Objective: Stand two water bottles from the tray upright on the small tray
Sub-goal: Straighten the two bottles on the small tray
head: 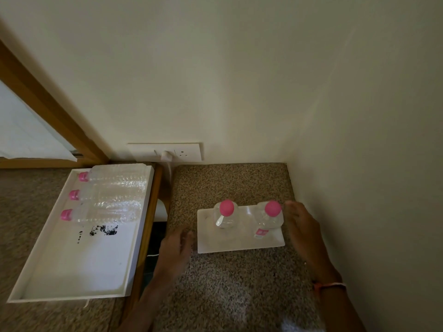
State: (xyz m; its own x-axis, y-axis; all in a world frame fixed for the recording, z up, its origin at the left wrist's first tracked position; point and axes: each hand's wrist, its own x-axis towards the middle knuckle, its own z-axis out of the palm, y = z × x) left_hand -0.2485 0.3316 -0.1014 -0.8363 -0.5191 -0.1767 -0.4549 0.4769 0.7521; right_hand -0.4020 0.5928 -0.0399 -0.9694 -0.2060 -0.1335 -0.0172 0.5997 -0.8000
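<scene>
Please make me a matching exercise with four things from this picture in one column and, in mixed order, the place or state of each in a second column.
1. two bottles on the small tray
2. three bottles in the large tray
3. left hand
4. wall socket plate

A. lying on their sides
B. open, beside the small tray's left edge
C. standing upright
D. with a white plug in it

Pairs: 1-C, 2-A, 3-B, 4-D
</scene>
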